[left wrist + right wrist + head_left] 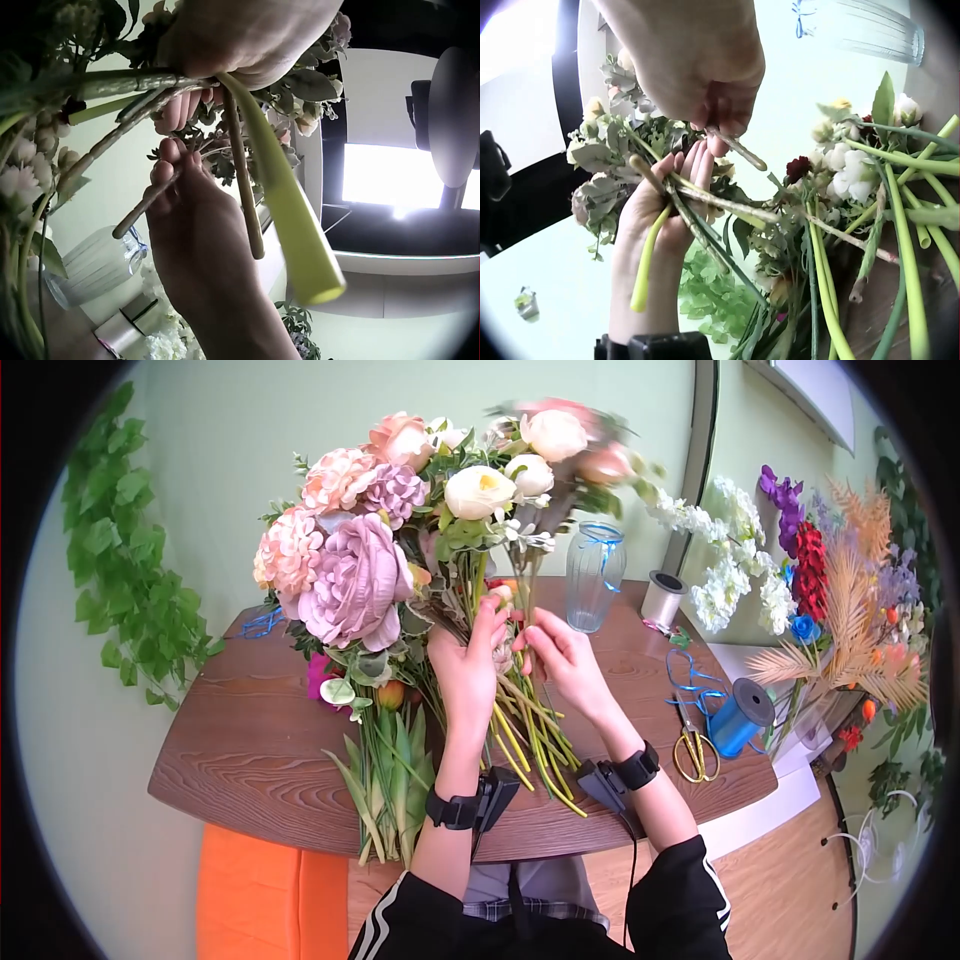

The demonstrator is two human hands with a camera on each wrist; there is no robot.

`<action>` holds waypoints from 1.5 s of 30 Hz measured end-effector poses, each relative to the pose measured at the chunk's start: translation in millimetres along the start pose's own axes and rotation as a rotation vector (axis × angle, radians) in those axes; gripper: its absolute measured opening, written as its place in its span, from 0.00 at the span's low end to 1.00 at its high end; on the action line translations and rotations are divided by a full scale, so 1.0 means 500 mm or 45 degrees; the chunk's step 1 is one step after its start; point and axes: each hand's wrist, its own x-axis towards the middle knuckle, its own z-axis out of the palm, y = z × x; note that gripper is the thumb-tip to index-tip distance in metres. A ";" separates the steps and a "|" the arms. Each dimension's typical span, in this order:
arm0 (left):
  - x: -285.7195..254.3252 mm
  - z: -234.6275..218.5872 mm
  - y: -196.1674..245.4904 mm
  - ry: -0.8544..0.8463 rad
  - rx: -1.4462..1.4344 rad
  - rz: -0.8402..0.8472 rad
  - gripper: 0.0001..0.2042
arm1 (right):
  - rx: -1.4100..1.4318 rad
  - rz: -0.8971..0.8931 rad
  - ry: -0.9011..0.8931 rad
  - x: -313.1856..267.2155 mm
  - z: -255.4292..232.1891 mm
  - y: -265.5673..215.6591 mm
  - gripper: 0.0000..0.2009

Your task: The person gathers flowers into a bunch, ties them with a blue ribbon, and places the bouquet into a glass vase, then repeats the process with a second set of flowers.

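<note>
My left hand (465, 675) holds a bunch of artificial flower stems (697, 196), which cross its palm in the right wrist view. Above it spread the blooms: a large mauve peony (352, 582), peach hydrangea-like heads (338, 480) and cream flowers (480, 492). Beside it, my right hand (570, 665) pinches a thin brown stem (741, 152) between thumb and fingers. Over that hand, pink flowers (605, 462) show motion blur. In the left wrist view, a thick green stem (281, 202) hangs below the left hand. More stems (535, 745) lie on the table under the hands.
A clear glass vase (595, 585) with blue ribbon stands behind the right hand. White (662, 600) and blue (738, 720) ribbon spools and gold-handled scissors (695, 752) are on the right. Green-leaved stems (385, 790) overhang the front edge of the brown table (240, 745).
</note>
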 end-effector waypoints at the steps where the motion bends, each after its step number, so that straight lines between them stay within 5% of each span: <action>1: -0.001 0.001 -0.001 0.003 -0.011 -0.014 0.16 | -0.070 -0.068 0.008 -0.002 0.009 0.002 0.14; 4: 0.003 -0.006 -0.019 0.014 0.025 0.028 0.13 | -0.233 -0.202 0.027 -0.012 0.033 -0.003 0.16; 7: 0.022 -0.013 -0.049 0.083 0.285 0.418 0.09 | -0.514 -0.561 0.148 -0.010 0.050 0.012 0.17; 10: 0.004 -0.006 -0.016 -0.017 0.272 0.001 0.10 | -0.560 -0.480 0.137 -0.017 0.047 -0.007 0.14; 14: -0.002 -0.003 -0.009 -0.111 0.398 0.043 0.11 | -0.738 -0.619 0.041 -0.010 0.031 0.012 0.13; 17: 0.005 0.001 -0.017 0.104 0.388 0.261 0.13 | -0.865 -0.524 -0.018 -0.020 0.032 0.006 0.07; 18: -0.005 -0.006 -0.008 0.083 0.335 0.012 0.12 | -0.975 -0.587 -0.045 -0.016 0.025 0.007 0.09; 19: 0.003 -0.009 -0.014 0.043 0.175 0.159 0.11 | -1.000 -0.708 -0.028 -0.012 0.017 0.001 0.09; 21: 0.011 -0.017 -0.016 0.044 0.092 0.143 0.09 | -0.577 -0.531 -0.036 -0.004 -0.002 -0.009 0.10; 23: 0.007 -0.018 -0.011 0.115 0.136 0.121 0.09 | -0.398 -0.001 0.069 -0.001 -0.024 -0.027 0.08; 25: 0.014 -0.025 -0.015 0.144 0.008 0.167 0.11 | -0.754 0.073 0.095 0.010 -0.052 0.009 0.12; 29: 0.020 -0.026 -0.007 0.217 -0.068 0.172 0.10 | -1.385 0.561 -0.392 -0.011 -0.056 0.043 0.28; 33: 0.016 -0.021 -0.005 0.167 -0.002 0.159 0.10 | -1.277 0.848 -0.667 -0.007 -0.017 0.042 0.31; 38: 0.006 -0.012 0.000 0.110 0.029 0.147 0.11 | -1.186 0.809 -0.594 -0.004 -0.020 0.100 0.19; 45: 0.005 -0.010 0.001 0.097 0.027 0.165 0.11 | -0.983 0.608 -0.350 -0.002 -0.041 0.088 0.19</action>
